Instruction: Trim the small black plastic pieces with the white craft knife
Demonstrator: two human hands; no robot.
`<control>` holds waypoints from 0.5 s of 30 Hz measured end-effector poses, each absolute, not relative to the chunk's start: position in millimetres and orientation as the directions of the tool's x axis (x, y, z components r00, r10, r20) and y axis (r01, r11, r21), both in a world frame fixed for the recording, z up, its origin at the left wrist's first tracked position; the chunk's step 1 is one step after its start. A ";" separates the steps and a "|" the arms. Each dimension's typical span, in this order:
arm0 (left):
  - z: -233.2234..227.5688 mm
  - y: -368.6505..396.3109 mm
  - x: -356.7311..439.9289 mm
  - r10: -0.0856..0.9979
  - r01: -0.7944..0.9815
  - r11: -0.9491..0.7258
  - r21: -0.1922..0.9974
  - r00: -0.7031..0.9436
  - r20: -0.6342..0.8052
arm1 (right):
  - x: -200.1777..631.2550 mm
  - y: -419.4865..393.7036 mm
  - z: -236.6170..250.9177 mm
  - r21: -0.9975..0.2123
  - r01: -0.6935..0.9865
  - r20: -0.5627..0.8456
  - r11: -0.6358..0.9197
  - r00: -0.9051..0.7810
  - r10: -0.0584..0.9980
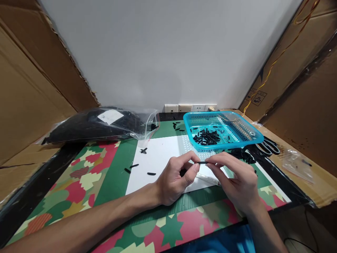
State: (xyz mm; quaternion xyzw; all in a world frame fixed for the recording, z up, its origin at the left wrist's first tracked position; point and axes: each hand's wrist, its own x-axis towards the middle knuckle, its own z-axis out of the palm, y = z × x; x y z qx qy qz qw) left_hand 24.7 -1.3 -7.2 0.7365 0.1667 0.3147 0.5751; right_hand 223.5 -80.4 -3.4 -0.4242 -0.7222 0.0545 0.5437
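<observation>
**Two hands pinch a small black strip over a white sheet**

From my remote seat I see a short black strip (202,162) held level between both hands, just above the white sheet (160,158) near the middle of the table. The left hand (176,180) is curled closed, thumb and forefinger gripping the strip's left end; something dark shows inside its palm, though I cannot tell what. The right hand (237,181) is closed too, its fingertips (210,162) clamped on the strip's right end, so the two hands nearly touch.

A thin white stick (209,179) lies on the sheet just under the hands. Loose black pieces (143,150) are scattered on the sheet and on the green border to its left.

Just beyond the hands stands a turquoise plastic basket (251,133), with a heap of black pieces (206,137) in its bottom. More black pieces (240,154) lie heaped on the table at its near right corner, and a pair of black-handled scissors (268,146) rests just beside it on the right.

The sheet lies on a camouflage-patterned mat (86,179) in green, red and cream. At the far left sits a clear zip bag (100,124) packed with black material and bearing a white label. A small clear bag (298,163) lies on cardboard at the far right. Cardboard panels (31,80) wall both sides, and a white socket strip (189,107) runs along the back wall.
</observation>
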 end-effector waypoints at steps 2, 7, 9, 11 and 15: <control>-7.2 -0.8 24.6 0.607 -0.109 -0.290 0.951 0.747 0.271 | 223.4 -79.8 -3.1 -0.539 0.555 0.740 0.634 -0.049 0.671; -7.4 -0.5 25.0 0.613 -0.091 -0.295 0.951 0.746 0.261 | 223.5 -79.4 -2.3 -0.533 0.565 0.741 0.630 -0.048 0.670; -7.3 -0.6 25.0 0.616 -0.085 -0.296 0.951 0.745 0.258 | 223.7 -79.7 -2.4 -0.536 0.567 0.734 0.625 -0.051 0.677; -6.7 -0.6 24.9 0.622 -0.075 -0.306 0.949 0.739 0.259 | 223.9 -80.0 -2.8 -0.544 0.570 0.721 0.616 -0.058 0.691; -5.1 -1.0 25.1 0.631 -0.069 -0.320 0.945 0.728 0.267 | 224.1 -80.5 -3.6 -0.549 0.576 0.702 0.606 -0.075 0.708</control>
